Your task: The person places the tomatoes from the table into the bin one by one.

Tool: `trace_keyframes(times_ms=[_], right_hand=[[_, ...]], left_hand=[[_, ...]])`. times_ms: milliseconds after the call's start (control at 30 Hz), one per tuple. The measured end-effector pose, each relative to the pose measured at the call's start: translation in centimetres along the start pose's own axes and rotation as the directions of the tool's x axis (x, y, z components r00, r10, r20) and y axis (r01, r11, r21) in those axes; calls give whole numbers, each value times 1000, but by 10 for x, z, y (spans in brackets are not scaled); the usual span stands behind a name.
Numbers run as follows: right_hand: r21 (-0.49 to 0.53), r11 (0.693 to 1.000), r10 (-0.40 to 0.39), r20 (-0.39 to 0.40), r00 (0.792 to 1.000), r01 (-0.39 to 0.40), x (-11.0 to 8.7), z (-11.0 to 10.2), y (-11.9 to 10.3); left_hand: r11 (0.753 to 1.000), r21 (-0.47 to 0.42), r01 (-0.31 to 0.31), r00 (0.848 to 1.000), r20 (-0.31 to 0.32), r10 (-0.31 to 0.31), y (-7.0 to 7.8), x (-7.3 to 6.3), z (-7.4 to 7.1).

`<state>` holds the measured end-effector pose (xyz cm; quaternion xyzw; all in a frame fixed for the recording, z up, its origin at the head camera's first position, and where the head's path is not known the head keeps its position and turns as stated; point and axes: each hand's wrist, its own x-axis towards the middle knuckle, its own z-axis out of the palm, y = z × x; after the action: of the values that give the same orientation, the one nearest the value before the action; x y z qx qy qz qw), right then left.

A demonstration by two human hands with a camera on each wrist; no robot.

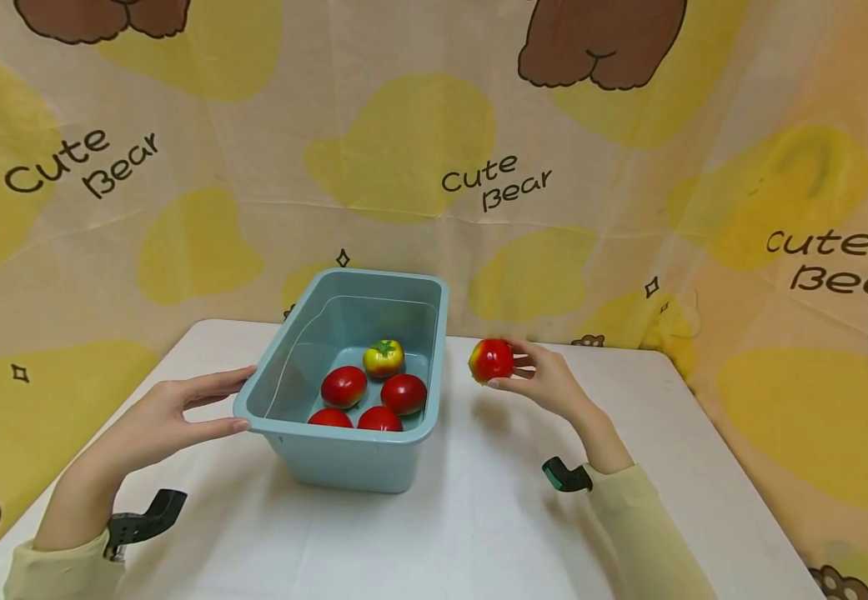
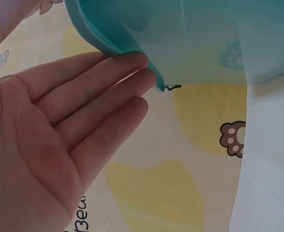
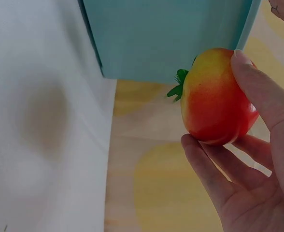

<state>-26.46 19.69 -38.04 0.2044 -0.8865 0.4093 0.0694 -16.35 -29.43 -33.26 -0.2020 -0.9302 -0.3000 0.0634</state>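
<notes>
A red tomato (image 1: 491, 361), yellowish near its green stem, is gripped between the thumb and fingers of my right hand (image 1: 546, 383). It is held above the table to the right of a light blue plastic bin (image 1: 343, 458), and a shadow lies below it. In the right wrist view the tomato (image 3: 217, 96) has its stem turned away from the palm. My left hand (image 1: 167, 417) touches the bin's left rim with nearly straight fingers, its thumb by the near corner. Inside the bin lie several red tomatoes (image 1: 343, 387) and a yellow-green one (image 1: 383, 358).
The bin stands on a white table (image 1: 494, 517) toward the back left. Behind the table hangs a yellow patterned cloth (image 1: 403, 150) with "Cute Bear" lettering. Black bands (image 1: 144, 521) sit on both wrists.
</notes>
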Motion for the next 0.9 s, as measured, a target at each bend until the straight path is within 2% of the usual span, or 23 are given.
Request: trace_keyframes(times_ms=[400, 900], right_hand=[[-72, 995, -65, 10, 998, 65, 1, -13, -12], [-125, 989, -69, 60, 996, 76, -2, -36, -31]], left_hand=[[1000, 10, -4, 1000, 3, 3, 3, 0, -2], [1000, -6, 1, 1000, -1, -1, 1, 0, -1]])
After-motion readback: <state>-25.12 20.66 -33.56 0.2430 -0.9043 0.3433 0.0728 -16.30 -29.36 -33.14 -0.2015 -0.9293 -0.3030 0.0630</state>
